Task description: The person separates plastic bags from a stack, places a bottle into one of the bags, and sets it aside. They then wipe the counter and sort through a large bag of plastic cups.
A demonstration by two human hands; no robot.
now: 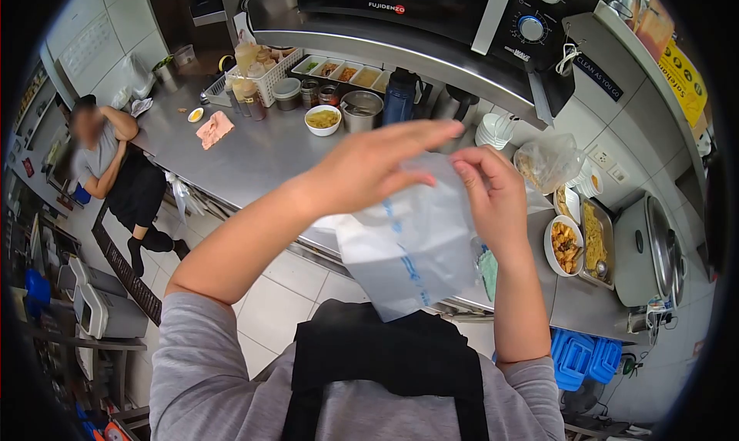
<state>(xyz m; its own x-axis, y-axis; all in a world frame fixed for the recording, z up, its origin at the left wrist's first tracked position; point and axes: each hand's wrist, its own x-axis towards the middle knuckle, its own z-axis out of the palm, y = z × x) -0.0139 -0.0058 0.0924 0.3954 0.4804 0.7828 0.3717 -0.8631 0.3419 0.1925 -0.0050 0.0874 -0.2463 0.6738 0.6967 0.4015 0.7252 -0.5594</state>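
Note:
A translucent plastic bag (416,248) with blue printing hangs in front of the black apron. Its upper right corner is pinched between the thumb and fingers of my right hand (489,187). My left hand (377,168) is over the bag's upper left part, palm down, with its fingers stretched out and the thumb apart. Something white shows behind or inside the bag; which of the two I cannot tell.
On the steel counter (185,145) are a bowl of yellow food (323,119), a metal pot (361,110), a blue bottle (399,98) and pink cloth or paper (215,129). Food bowls (564,245) and a tray (596,241) stand right. A person (108,148) sits left.

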